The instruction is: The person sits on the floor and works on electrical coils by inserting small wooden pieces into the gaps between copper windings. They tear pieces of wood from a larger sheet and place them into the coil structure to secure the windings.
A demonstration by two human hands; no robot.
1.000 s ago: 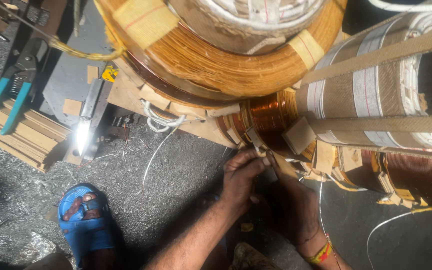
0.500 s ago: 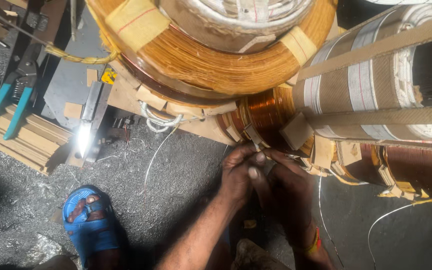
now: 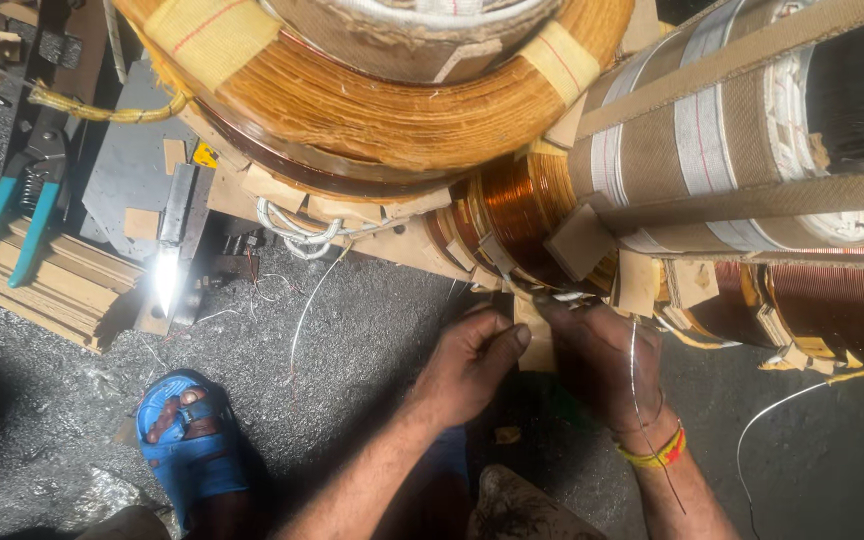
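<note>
A copper-wire coil [image 3: 522, 205] with cardboard spacers sits between a large amber-wrapped winding [image 3: 382, 110] and a taped beige winding [image 3: 712, 140]. Just below the copper coil, my left hand [image 3: 467, 365] pinches the edge of a cardboard strip [image 3: 537, 345] with thumb and fingers. My right hand [image 3: 602, 360], a red-and-yellow band at its wrist, has its fingertips closed at the coil's lower edge on a thin bare wire [image 3: 635, 370] that runs down over the back of the hand. What the fingertips grip is partly hidden.
My foot in a blue sandal [image 3: 187, 440] rests on the gravelly ground at lower left. Teal-handled pliers [image 3: 12, 225] lie on wooden slats at the left, beside a shiny metal bar [image 3: 174, 235]. White cord loops [image 3: 297, 230] hang under the amber winding. A white wire [image 3: 782, 405] curves at right.
My right hand has risen from lower right to the coil's lower edge, beside my left hand. The left hand has slid slightly down and left.
</note>
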